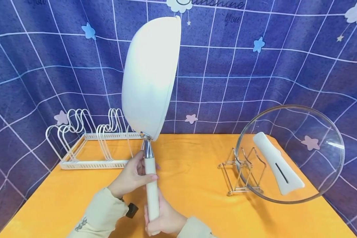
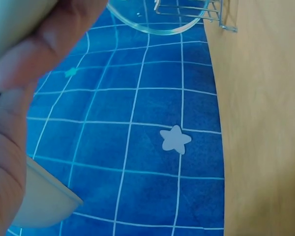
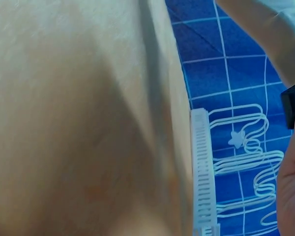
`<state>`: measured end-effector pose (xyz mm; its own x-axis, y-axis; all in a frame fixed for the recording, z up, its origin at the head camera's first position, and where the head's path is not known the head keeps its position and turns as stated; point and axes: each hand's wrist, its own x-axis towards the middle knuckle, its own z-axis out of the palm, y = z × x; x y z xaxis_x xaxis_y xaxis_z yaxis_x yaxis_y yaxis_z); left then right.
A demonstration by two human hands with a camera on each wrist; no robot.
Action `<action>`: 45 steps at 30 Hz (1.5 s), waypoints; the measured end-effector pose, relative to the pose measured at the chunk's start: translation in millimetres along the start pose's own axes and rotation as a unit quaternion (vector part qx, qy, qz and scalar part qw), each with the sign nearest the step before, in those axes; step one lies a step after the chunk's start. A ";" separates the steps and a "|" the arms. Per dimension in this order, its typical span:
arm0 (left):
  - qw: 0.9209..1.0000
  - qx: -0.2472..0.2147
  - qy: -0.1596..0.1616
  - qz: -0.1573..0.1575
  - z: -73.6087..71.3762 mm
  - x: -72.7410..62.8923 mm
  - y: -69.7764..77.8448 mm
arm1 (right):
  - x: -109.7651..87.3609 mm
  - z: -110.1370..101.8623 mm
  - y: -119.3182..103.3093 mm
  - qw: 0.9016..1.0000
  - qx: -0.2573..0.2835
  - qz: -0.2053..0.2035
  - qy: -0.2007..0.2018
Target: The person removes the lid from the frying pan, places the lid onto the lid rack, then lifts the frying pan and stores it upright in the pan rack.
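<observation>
A white wok (image 1: 150, 76) is held up on its side in the middle of the head view, its bowl above its long pale handle (image 1: 151, 185). The left hand (image 1: 134, 175) grips the upper part of this handle, below the metal collar, with the thumb across the front. Around the lower end of the handle, the right hand (image 1: 163, 215) is curled. In the left wrist view, part of the bowl (image 2: 46, 201) shows beside the left hand (image 2: 10, 152). The right wrist view catches the left hand (image 3: 292, 182) at its edge.
A white dish rack (image 1: 92, 164) with wire loops stands at the left rear of the orange table (image 1: 193, 172). On the right, a small metal wire rack (image 1: 244, 190) holds a glass lid (image 1: 324, 158) with a white handle (image 1: 278, 162). A blue curtain hangs behind (image 1: 214, 89).
</observation>
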<state>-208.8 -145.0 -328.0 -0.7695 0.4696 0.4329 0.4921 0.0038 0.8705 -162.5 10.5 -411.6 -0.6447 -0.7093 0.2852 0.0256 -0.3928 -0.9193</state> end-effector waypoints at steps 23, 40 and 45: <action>0.989 -0.090 0.009 0.116 -36.8 -29.7 19.5 | 29.1 37.2 -10.0 0.999 -0.021 0.011 -0.048; 0.992 -0.071 0.040 0.095 -43.4 -39.9 21.9 | 33.1 45.7 -11.7 0.997 0.031 0.044 -0.055; 0.994 -0.052 0.059 0.073 -41.5 -42.0 19.7 | 31.3 48.5 -10.0 0.994 0.069 0.078 -0.028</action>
<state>-183.7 -201.2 -319.3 -0.7385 0.3507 0.5759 0.5620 -0.1518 0.8131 -145.9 -36.2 -380.3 -0.5805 -0.7984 0.1598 0.2293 -0.3486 -0.9088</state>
